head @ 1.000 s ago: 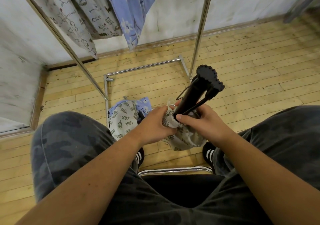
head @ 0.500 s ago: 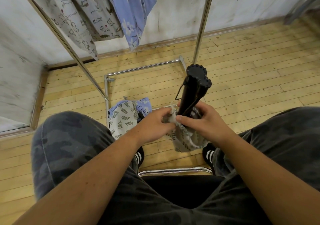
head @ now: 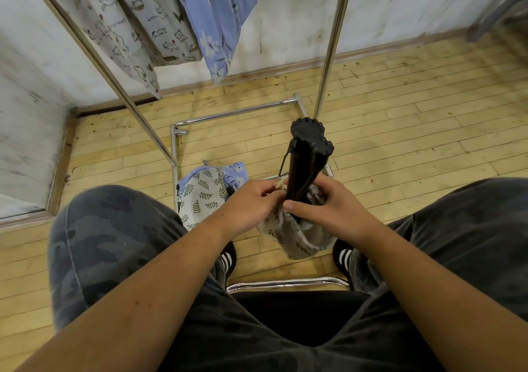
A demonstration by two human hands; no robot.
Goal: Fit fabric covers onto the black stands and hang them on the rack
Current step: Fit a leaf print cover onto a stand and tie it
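Gripping the black stand (head: 302,171), my right hand (head: 333,214) curled round its shaft between my knees (head: 114,228); at nine o'clock my left hand (head: 251,206) pinched the leaf-print fabric cover (head: 295,236), seemingly bunched around the stand's base.

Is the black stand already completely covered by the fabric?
No: most of the black stand sticks up bare above the leaf-print cover bunched round its lower end.

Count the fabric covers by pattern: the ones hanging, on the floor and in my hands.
Cat-print covers: 2, both hanging
Blue floral covers: 2, one hanging, one on the floor
Leaf-print covers: 2, one on the floor, one held
Total: 6
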